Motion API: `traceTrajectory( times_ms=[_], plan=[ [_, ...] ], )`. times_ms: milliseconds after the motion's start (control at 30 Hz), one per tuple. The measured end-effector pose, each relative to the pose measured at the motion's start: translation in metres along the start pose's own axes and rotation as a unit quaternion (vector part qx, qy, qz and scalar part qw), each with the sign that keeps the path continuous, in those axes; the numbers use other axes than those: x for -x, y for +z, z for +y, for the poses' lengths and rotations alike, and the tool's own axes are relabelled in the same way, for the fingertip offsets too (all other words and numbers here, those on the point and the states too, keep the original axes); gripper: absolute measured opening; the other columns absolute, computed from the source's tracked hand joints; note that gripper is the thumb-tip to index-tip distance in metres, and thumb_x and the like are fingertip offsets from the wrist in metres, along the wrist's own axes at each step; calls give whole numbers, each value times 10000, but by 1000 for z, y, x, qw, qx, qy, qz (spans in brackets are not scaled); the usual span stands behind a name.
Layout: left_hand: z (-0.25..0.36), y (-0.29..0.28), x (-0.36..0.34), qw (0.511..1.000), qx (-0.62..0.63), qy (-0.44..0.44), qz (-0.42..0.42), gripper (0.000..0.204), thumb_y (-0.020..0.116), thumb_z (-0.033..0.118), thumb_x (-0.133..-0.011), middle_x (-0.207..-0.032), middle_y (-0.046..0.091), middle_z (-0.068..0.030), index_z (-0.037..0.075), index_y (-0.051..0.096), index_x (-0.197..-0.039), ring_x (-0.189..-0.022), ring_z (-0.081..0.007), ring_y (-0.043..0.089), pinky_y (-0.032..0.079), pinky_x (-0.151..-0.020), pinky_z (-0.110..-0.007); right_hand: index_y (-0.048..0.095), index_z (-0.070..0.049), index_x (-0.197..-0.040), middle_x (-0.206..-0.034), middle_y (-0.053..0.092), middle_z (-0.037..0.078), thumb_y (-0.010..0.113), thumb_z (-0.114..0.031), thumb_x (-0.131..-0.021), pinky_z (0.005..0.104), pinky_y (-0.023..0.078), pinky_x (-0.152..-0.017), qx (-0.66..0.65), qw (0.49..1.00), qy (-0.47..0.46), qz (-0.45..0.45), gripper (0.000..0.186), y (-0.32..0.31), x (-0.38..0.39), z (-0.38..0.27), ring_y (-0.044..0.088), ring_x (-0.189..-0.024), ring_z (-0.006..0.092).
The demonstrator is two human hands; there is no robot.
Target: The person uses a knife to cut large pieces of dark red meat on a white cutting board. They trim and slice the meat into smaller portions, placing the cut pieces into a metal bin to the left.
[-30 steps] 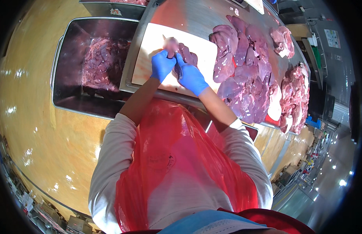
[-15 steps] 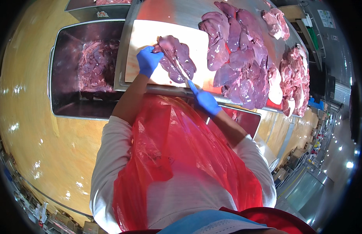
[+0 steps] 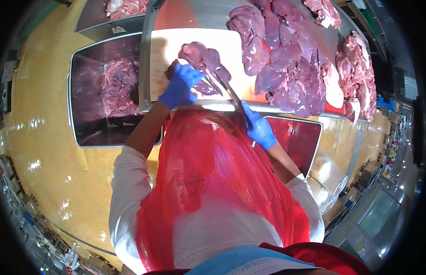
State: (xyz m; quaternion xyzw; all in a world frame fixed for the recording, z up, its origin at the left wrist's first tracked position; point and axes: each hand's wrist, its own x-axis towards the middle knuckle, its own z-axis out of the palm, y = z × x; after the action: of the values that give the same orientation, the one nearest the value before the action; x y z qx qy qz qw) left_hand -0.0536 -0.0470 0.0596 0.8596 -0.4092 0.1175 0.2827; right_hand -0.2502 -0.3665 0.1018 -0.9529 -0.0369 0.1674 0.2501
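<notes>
A dark purple-brown liver (image 3: 199, 55) lies on the white cutting board (image 3: 160, 50), with a pale strip running down its middle. My left hand (image 3: 180, 86), in a blue glove, grips the liver's near left side; its fingers are slightly smeared and partly cover the meat. Just off the board's front edge, my right hand (image 3: 259, 128), also gloved in blue, is closed round the dark handle of a knife (image 3: 233, 95). The blade points away and to the left, its tip against the liver's right side.
More livers (image 3: 286, 73) are heaped right of the board, beside pale pink meat cuts (image 3: 355, 73). A deep metal bin (image 3: 86, 91) with dark pieces stands left. Another bin (image 3: 91, 20) is behind it. A red-stained tub (image 3: 309, 142) sits below the table's front edge.
My left hand has come nearer and slightly right, from the liver's upper left to its lower left. The right hand has drawn back toward me and right, with the knife blade now more visible.
</notes>
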Motion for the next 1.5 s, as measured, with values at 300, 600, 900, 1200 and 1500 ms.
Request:
traceTrajectory(
  times_ms=[300,600,900,1200,1500],
  plan=[
    [-71,-120,69,874,-113,-403,-246,222,753,215,-717,-986,701,-135,90,724,-898,-1060,-340,614,449,-994,-476,290,-226,-1600,-944,635,270,571,-100,-969,530,526,-735,-89,988,78,97,702,-3,6,7,655,-845,463],
    [14,34,-88,971,85,169,-144,609,821,393,-700,-1254,605,-137,120,651,-1217,-1203,-350,536,383,-1077,-506,294,-183,-1598,-968,643,293,593,-64,-961,492,521,-765,-158,972,96,147,714,4,-22,15,646,-870,472],
    [-122,30,-76,960,2,102,-261,207,699,254,-746,-928,649,-79,113,691,-898,-1002,-311,608,449,-961,-469,280,-198,-1604,-1339,611,259,563,-1,-968,392,518,-962,-212,939,141,233,723,6,-1,53,597,-1231,416],
    [-195,-116,73,919,-171,-235,-266,328,684,196,-805,-1112,667,-181,65,692,-1106,-1094,-379,614,500,-963,-473,306,-184,-1604,-1176,694,251,597,-76,-991,323,525,-871,-278,886,201,312,687,13,2,103,713,-1053,291],
    [-78,38,-97,997,-78,1,-9,289,665,88,-859,-1153,672,-209,27,696,-1140,-1086,-404,625,497,-963,-478,307,-139,-1608,-1041,646,17,579,-19,-993,217,478,-571,-574,728,160,339,683,18,-6,140,536,-675,44]
  ],
)
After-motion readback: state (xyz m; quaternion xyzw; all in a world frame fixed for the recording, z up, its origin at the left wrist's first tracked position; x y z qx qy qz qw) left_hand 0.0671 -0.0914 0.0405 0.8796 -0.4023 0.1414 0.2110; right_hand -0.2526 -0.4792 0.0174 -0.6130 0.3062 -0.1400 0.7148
